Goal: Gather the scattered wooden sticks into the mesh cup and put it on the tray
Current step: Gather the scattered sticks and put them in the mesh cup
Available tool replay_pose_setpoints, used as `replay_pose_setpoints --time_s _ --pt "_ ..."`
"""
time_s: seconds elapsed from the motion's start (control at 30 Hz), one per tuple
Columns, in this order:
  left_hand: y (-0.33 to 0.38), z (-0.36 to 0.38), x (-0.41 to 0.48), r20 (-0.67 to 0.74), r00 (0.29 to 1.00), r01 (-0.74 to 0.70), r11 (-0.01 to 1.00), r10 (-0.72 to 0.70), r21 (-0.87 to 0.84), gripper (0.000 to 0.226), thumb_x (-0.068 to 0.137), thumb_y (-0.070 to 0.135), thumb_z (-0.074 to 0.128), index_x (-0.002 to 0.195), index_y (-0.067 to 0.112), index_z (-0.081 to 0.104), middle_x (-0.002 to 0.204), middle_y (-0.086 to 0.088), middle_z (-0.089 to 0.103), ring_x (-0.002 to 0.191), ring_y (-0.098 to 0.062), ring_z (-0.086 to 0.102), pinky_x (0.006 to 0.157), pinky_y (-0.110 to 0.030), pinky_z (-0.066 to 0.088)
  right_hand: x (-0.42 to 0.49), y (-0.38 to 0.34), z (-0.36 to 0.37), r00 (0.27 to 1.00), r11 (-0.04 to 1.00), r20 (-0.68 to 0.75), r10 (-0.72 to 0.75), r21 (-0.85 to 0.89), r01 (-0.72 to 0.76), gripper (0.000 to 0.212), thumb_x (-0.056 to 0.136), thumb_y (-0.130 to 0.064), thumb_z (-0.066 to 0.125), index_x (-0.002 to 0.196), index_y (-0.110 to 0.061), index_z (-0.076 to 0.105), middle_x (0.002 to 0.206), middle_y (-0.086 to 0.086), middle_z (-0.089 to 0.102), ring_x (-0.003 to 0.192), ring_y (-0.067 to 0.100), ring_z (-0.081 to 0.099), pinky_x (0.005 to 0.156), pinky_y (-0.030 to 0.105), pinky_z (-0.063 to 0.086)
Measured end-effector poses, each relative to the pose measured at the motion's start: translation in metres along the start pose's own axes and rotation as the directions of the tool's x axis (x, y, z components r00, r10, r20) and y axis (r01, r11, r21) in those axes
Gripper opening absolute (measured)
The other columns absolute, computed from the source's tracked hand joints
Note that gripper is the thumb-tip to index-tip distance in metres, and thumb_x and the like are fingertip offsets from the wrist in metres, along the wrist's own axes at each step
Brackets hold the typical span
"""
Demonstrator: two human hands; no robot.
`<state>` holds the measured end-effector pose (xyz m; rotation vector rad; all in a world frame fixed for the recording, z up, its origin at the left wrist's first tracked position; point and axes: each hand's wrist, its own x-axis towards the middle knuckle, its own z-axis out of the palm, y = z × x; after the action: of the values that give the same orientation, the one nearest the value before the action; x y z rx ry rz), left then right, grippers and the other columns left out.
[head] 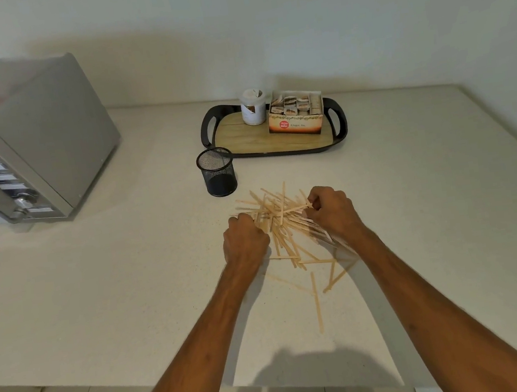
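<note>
Wooden sticks (281,222) lie in one loose heap on the tabletop (99,278), too tangled to count, with a few strays nearer you. Both your hands reach in, knuckles up. Your right hand (333,210) pinches a bunch of sticks at the heap's right edge. Your left hand (245,236) is curled at the left edge, and I cannot tell whether it grasps any. One black mesh cup (216,172) stands upright just beyond the heap, beside the one tray (338,128), which carries one jar (252,106) and one tea box (295,117).
</note>
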<state>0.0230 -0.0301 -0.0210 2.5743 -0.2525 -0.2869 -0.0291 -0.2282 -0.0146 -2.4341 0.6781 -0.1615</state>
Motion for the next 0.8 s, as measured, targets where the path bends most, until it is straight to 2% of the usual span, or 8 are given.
replay_pose_setpoints --time_s 0.07,0.13,0.27,0.37,0.5,0.6,0.7,0.8 --pt "-0.001 -0.002 0.0 -0.021 1.0 -0.009 1.0 0.009 -0.009 0.022 0.103 0.014 0.06 0.12 0.001 0.061 0.124 -0.019 0.058 0.111 -0.039 0.065 0.078 -0.035 0.042 0.001 0.0 -0.002 1.0 0.998 -0.006 0.021 0.063 -0.02 0.022 0.089 -0.027 0.086 0.1 -0.017 0.07 0.085 0.002 0.073 0.077 0.021 0.068 0.068 0.027 0.043" --pt "-0.001 -0.004 0.0 -0.029 1.0 -0.012 1.0 0.011 -0.021 0.024 0.103 0.012 0.059 0.124 0.0 0.059 0.126 -0.02 0.057 0.113 -0.04 0.063 0.08 -0.036 0.041 0.002 0.0 -0.004 0.999 0.992 -0.008 0.039 0.117 -0.038 0.022 0.087 -0.027 0.089 0.099 -0.017 0.074 0.082 0.003 0.077 0.078 0.021 0.071 0.069 0.027 0.047" --pt "0.001 -0.01 0.003 -0.005 1.0 -0.01 0.997 0.01 -0.082 0.026 0.105 0.011 0.056 0.128 -0.001 0.053 0.124 -0.022 0.065 0.111 -0.04 0.066 0.078 -0.038 0.043 0.004 -0.001 -0.006 0.995 0.961 0.005 0.097 0.261 -0.095 0.026 0.085 -0.02 0.09 0.109 -0.012 0.083 0.097 0.008 0.082 0.094 0.024 0.077 0.091 0.039 0.061" --pt "0.0 -0.012 0.006 0.001 1.0 0.006 0.988 -0.006 -0.155 0.027 0.107 0.012 0.059 0.13 0.001 0.05 0.119 -0.019 0.068 0.096 -0.031 0.064 0.076 -0.037 0.044 0.005 0.001 -0.006 0.993 0.947 0.044 0.112 0.298 -0.121 0.006 0.093 -0.012 0.081 0.094 -0.007 0.084 0.084 0.011 0.081 0.079 0.023 0.079 0.079 0.04 0.065" --pt "-0.004 -0.014 0.007 -0.004 0.999 -0.04 0.963 0.04 -0.268 0.025 0.107 0.01 0.056 0.131 0.003 0.056 0.119 -0.014 0.072 0.102 -0.03 0.069 0.083 -0.04 0.052 0.006 0.003 -0.009 0.971 0.879 0.186 0.151 0.425 -0.218 0.016 0.105 -0.004 0.064 0.111 0.008 0.072 0.093 0.023 0.079 0.073 0.024 0.077 0.08 0.04 0.068" --pt "-0.005 -0.016 0.007 0.001 0.998 -0.058 0.887 0.065 -0.458 0.028 0.105 0.002 0.052 0.131 0.007 0.062 0.113 -0.012 0.073 0.101 -0.03 0.076 0.095 -0.045 0.061 0.005 0.0 -0.014 0.937 0.807 0.325 0.131 0.514 -0.291 0.023 0.11 -0.002 0.053 0.125 0.014 0.06 0.094 0.028 0.074 0.07 0.028 0.071 0.067 0.037 0.059" --pt "-0.005 -0.015 0.006 0.034 0.997 -0.04 0.801 0.075 -0.597 0.029 0.106 0.0 0.045 0.13 0.006 0.061 0.108 -0.012 0.068 0.085 -0.023 0.074 0.082 -0.043 0.065 0.002 -0.002 -0.017 0.914 0.734 0.393 0.098 0.592 -0.333 0.022 0.112 -0.001 0.048 0.13 0.009 0.056 0.084 0.022 0.069 0.068 0.028 0.069 0.061 0.034 0.056" --pt "-0.006 -0.011 0.005 0.049 0.996 -0.02 0.754 0.07 -0.656 0.029 0.107 0.002 0.039 0.126 0.008 0.061 0.106 -0.01 0.065 0.083 -0.019 0.065 0.066 -0.028 0.052 0.001 0.0 -0.019 0.895 0.64 0.439 0.085 0.664 -0.387 0.021 0.111 0.005 0.043 0.126 0.007 0.056 0.081 0.016 0.061 0.069 0.027 0.066 0.063 0.035 0.054"
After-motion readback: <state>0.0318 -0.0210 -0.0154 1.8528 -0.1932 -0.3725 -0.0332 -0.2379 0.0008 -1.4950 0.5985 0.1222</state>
